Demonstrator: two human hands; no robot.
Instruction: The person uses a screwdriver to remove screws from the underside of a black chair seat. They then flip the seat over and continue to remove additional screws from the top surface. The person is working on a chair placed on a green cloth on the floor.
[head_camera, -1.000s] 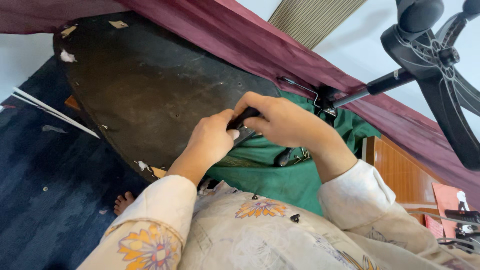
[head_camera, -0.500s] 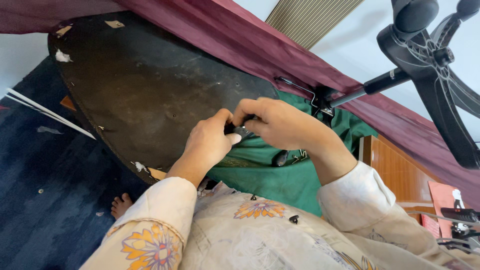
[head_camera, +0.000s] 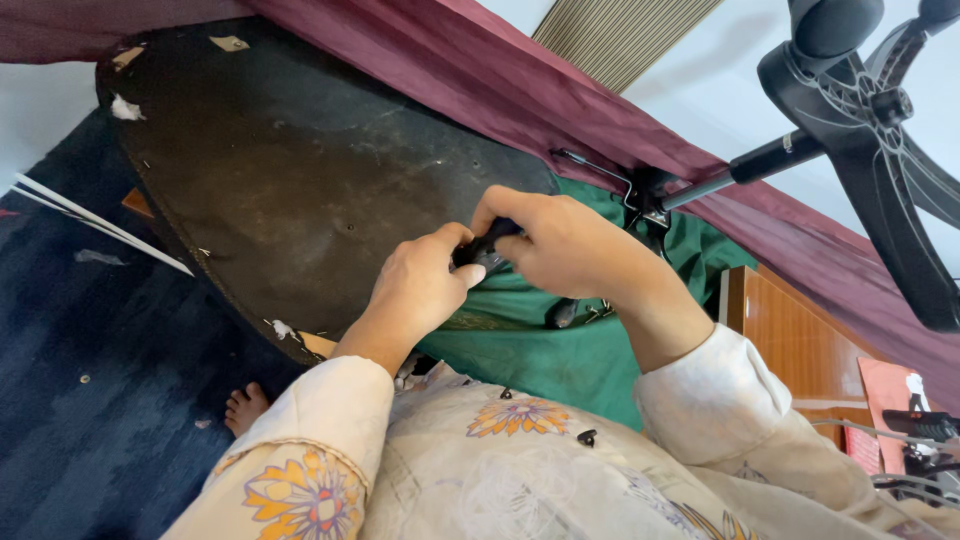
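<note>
An upturned office chair lies in front of me, the dark underside of its seat facing up. My left hand and my right hand meet at the seat's near edge. Both close around a small black part between them; its shape is mostly hidden by my fingers. The chair's column runs up right to the black star base. A metal lever sticks out near the column.
A green cloth lies under my hands and a maroon cloth drapes behind the seat. Dark blue carpet covers the floor, with my bare foot on it. A wooden cabinet stands at right.
Both hands have stayed at the black part, shifting slightly as they work it. The view has moved a little; the seat has not moved.
</note>
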